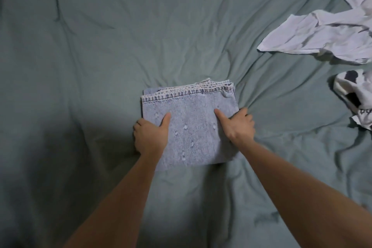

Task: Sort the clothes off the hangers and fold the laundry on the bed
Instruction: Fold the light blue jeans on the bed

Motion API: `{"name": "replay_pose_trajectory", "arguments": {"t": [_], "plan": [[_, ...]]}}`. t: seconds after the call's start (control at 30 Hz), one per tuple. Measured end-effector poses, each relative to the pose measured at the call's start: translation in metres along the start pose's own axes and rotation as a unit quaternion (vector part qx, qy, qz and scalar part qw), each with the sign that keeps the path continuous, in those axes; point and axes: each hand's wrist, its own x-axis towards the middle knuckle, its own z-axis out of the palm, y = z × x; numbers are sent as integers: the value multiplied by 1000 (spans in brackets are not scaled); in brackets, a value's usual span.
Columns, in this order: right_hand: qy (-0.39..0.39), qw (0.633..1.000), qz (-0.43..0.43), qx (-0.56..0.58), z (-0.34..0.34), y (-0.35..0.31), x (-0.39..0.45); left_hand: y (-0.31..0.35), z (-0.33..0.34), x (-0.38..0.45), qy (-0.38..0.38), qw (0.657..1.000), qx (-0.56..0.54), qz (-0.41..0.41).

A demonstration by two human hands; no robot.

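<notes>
While gripping: left hand (150, 137) and right hand (237, 125) are holding the folded jeans (191, 127), thumbs on top.
Remaining: white shirt (326, 40) and patterned garment (354, 94) are lying unfolded on the bed (100, 46).

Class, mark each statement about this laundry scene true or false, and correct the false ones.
1. The folded denim garment lies on the green bedsheet. True.
2. Only one hand touches the denim. False: the left hand and the right hand both grip its sides.
3. A crumpled white garment lies to the right of the denim, apart from it. True.
4. The black-and-white patterned garment is stacked on the denim. False: it lies at the right edge, apart.
5. The white garment is neatly folded. False: it lies rumpled.
</notes>
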Motion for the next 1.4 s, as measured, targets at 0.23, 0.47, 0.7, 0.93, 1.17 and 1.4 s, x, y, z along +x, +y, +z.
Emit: {"name": "replay_pose_trajectory", "arguments": {"t": [0.23,0.47,0.7,0.93,1.17,1.4], "plan": [[-44,995,11,92,-12,11,0,-2,-3,-4,14,998,1,-54],[-53,993,-14,107,-10,24,-11,-15,-15,9,-128,984,-96,-78],[90,989,-79,86,-48,17,-54,9,-49,-32,-148,968,-192,59],[178,961,-30,212,-176,73,-155,90,-118,-158,-163,955,-127,213],[307,907,79,277,-285,214,-277,154,-110,-335,-246,892,-5,379],[447,815,200,310,-362,413,-396,179,-43,-573,-346,760,43,549]]}}
